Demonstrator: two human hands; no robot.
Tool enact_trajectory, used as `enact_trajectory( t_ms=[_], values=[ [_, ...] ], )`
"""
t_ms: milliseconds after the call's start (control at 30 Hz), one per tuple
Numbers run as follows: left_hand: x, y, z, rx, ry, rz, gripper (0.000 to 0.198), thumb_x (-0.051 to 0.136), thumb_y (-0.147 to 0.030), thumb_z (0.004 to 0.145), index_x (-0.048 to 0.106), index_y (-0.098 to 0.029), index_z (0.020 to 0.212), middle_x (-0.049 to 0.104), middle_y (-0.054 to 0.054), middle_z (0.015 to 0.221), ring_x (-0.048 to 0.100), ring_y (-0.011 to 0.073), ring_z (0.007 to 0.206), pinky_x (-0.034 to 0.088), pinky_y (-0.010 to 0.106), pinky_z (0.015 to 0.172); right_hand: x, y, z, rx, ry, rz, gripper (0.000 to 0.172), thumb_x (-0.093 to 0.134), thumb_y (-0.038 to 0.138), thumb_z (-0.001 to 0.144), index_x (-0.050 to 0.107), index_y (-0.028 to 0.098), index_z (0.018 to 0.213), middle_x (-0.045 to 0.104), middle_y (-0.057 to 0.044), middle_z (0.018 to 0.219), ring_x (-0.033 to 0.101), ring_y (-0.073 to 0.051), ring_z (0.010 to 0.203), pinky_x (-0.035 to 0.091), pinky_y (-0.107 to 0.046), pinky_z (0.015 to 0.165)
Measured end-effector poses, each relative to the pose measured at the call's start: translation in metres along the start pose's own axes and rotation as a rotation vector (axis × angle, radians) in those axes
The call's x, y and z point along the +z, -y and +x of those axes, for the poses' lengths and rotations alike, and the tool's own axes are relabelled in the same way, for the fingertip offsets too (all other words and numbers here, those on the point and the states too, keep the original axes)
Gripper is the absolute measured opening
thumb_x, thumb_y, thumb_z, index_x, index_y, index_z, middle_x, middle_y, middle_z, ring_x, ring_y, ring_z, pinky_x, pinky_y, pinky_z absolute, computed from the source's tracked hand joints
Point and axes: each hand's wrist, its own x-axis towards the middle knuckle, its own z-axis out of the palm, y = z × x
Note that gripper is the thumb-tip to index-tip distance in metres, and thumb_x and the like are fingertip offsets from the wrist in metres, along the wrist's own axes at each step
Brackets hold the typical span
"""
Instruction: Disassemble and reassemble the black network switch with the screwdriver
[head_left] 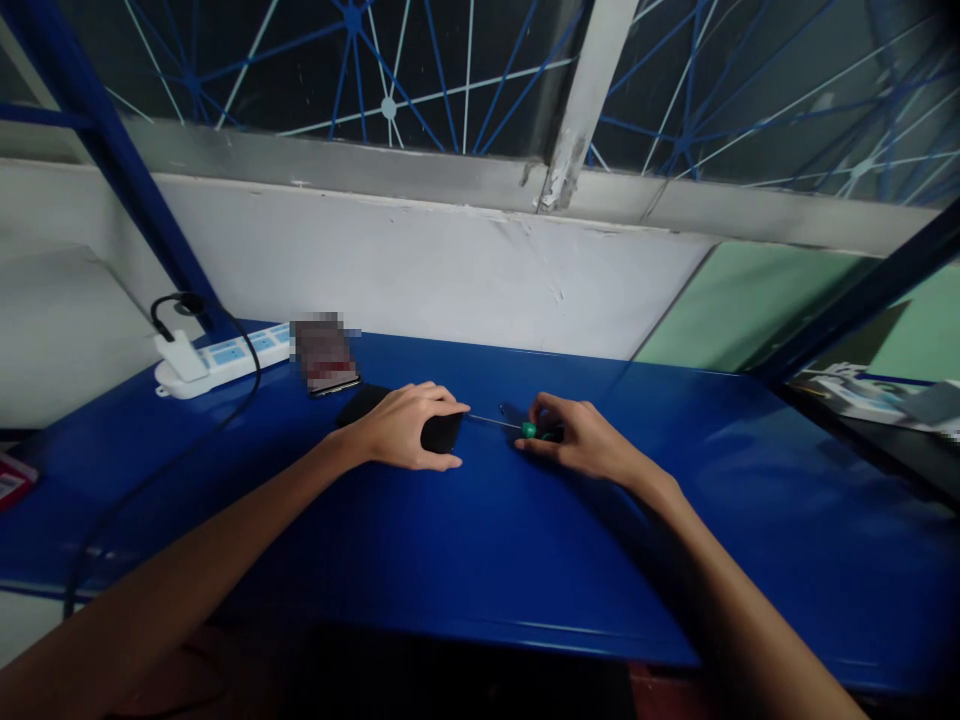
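Observation:
My left hand (409, 425) lies curled over a flat black device (441, 433) on the blue table (480, 540), thumb at its near edge and fingers over its top. My right hand (577, 437) is closed on a small screwdriver with a green handle (529, 430). Its thin metal shaft (491, 421) points left, and the tip reaches the black device's right edge beside my left fingertips. Most of the device is hidden under my left hand.
A white power strip (217, 358) with a plugged-in adapter and black cable (150, 470) lies at the back left. A phone (334, 383) rests beside it. Papers (862, 392) sit on a surface at the right. A white wall stands behind the table.

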Motion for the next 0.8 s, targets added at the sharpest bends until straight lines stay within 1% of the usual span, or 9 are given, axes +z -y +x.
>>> enact_trajectory(
  t_ms=[100, 200, 267, 433, 533, 667, 733, 800],
  values=[
    [0.0001, 0.0001, -0.0005, 0.001, -0.003, -0.002, 0.069, 0.065, -0.059, 0.076, 0.056, -0.020, 0.133, 0.061, 0.011, 0.123, 0.056, 0.0286, 0.109, 0.044, 0.043, 0.089, -0.0007, 0.0033, -0.0004, -0.005, 0.001, 0.002, 0.029, 0.064, 0.047, 0.084, 0.060, 0.019, 0.091, 0.061, 0.000, 0.066, 0.050, -0.013, 0.056, 0.029, -0.026, 0.052],
    [0.0003, 0.0004, -0.0008, 0.006, -0.003, -0.009, 0.069, 0.065, -0.060, 0.076, 0.056, -0.022, 0.133, 0.061, 0.011, 0.123, 0.056, 0.0287, 0.109, 0.044, 0.043, 0.089, -0.0028, 0.0057, -0.0008, 0.016, 0.002, -0.032, 0.035, 0.051, 0.050, 0.092, 0.066, 0.019, 0.088, 0.061, -0.002, 0.063, 0.048, -0.013, 0.053, 0.029, -0.028, 0.052],
    [0.0002, 0.0004, -0.0007, 0.002, 0.000, -0.013, 0.070, 0.065, -0.061, 0.075, 0.056, -0.023, 0.133, 0.060, 0.011, 0.124, 0.056, 0.0289, 0.108, 0.045, 0.044, 0.089, -0.0040, 0.0054, -0.0008, 0.027, 0.022, -0.056, 0.039, 0.046, 0.048, 0.094, 0.068, 0.018, 0.083, 0.062, -0.003, 0.063, 0.047, -0.013, 0.052, 0.029, -0.029, 0.052],
    [-0.0008, -0.0001, -0.0002, -0.001, 0.013, -0.010, 0.070, 0.064, -0.061, 0.076, 0.056, -0.021, 0.133, 0.060, 0.012, 0.124, 0.056, 0.0294, 0.109, 0.044, 0.044, 0.089, -0.0046, 0.0018, -0.0002, 0.034, 0.001, -0.119, 0.039, 0.054, 0.053, 0.088, 0.065, 0.019, 0.074, 0.064, -0.005, 0.069, 0.049, -0.014, 0.057, 0.030, -0.029, 0.053],
    [-0.0005, 0.0004, -0.0005, 0.001, 0.012, -0.006, 0.070, 0.064, -0.061, 0.076, 0.055, -0.021, 0.133, 0.060, 0.012, 0.125, 0.056, 0.0296, 0.109, 0.044, 0.045, 0.089, -0.0034, -0.0005, 0.0003, 0.046, -0.011, -0.104, 0.036, 0.062, 0.055, 0.083, 0.061, 0.019, 0.078, 0.061, -0.002, 0.066, 0.048, -0.014, 0.056, 0.029, -0.028, 0.052],
    [-0.0001, 0.0011, -0.0009, 0.009, 0.007, -0.006, 0.070, 0.063, -0.062, 0.077, 0.055, -0.023, 0.134, 0.060, 0.012, 0.124, 0.056, 0.0295, 0.110, 0.044, 0.044, 0.089, -0.0011, -0.0013, 0.0007, 0.042, -0.003, -0.069, 0.032, 0.066, 0.050, 0.081, 0.056, 0.020, 0.081, 0.060, 0.000, 0.064, 0.048, -0.013, 0.055, 0.030, -0.027, 0.052],
    [-0.0005, 0.0008, -0.0009, 0.004, 0.014, -0.006, 0.070, 0.063, -0.062, 0.076, 0.055, -0.023, 0.134, 0.060, 0.012, 0.124, 0.056, 0.0295, 0.110, 0.044, 0.044, 0.089, -0.0009, 0.0007, 0.0007, 0.032, 0.003, -0.047, 0.034, 0.067, 0.052, 0.080, 0.057, 0.020, 0.082, 0.061, 0.000, 0.066, 0.050, -0.013, 0.056, 0.030, -0.027, 0.052],
    [-0.0010, 0.0003, -0.0008, -0.003, 0.021, -0.004, 0.071, 0.063, -0.062, 0.076, 0.054, -0.022, 0.134, 0.059, 0.012, 0.125, 0.056, 0.0294, 0.110, 0.044, 0.044, 0.089, -0.0016, 0.0034, 0.0005, 0.023, -0.002, -0.047, 0.037, 0.062, 0.056, 0.083, 0.060, 0.019, 0.081, 0.061, -0.001, 0.065, 0.050, -0.013, 0.055, 0.029, -0.027, 0.051]
  ],
)
